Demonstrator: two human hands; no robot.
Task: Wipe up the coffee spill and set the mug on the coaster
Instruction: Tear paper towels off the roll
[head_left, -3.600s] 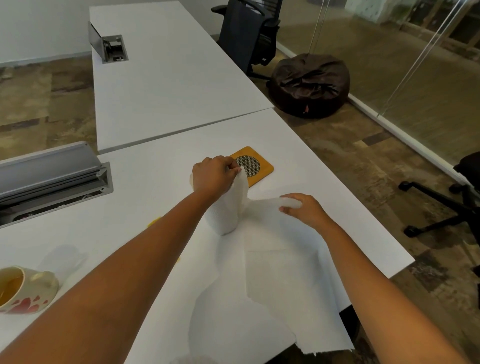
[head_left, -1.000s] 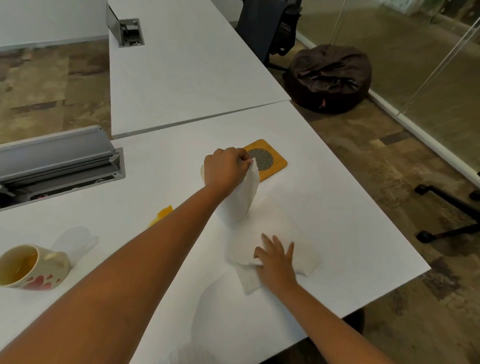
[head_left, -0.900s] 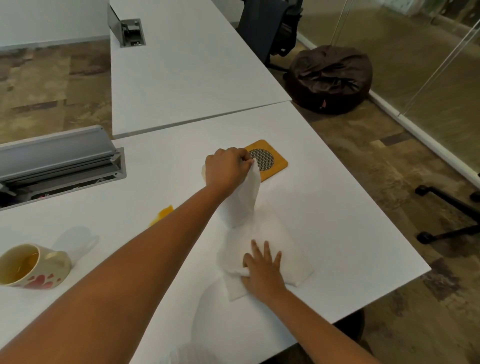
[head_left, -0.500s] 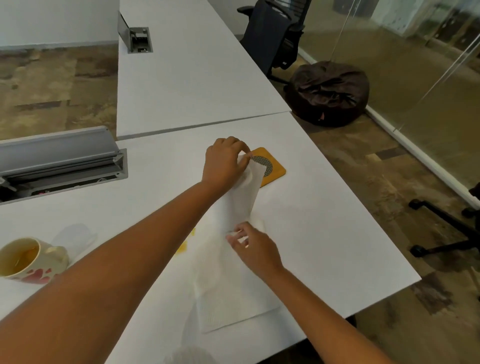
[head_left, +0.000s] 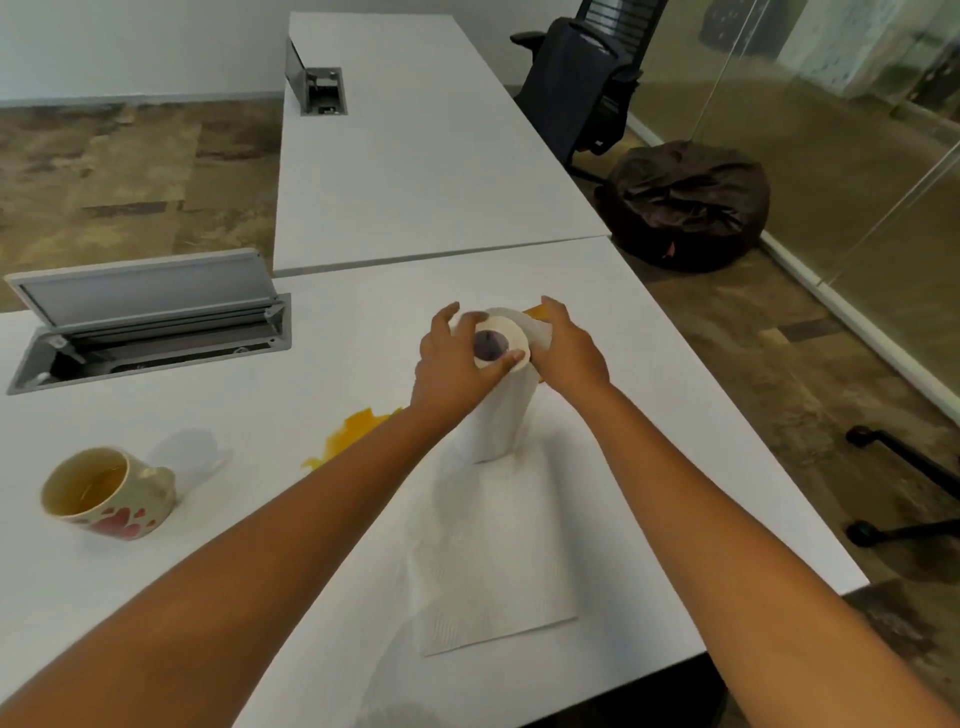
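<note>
No readable text, labels, brands or numbers anywhere. The cream ceramic mug with red heart shapes carries only a pattern, no lettering. The white paper towel roll and the white laminate desk are unmarked.

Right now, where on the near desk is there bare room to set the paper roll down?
Bare desk lies right of the paper roll, out to the desk edge. Another bare strip runs between the cable box and the spill. It is crowded near the mug and on the unrolled sheet.
</note>
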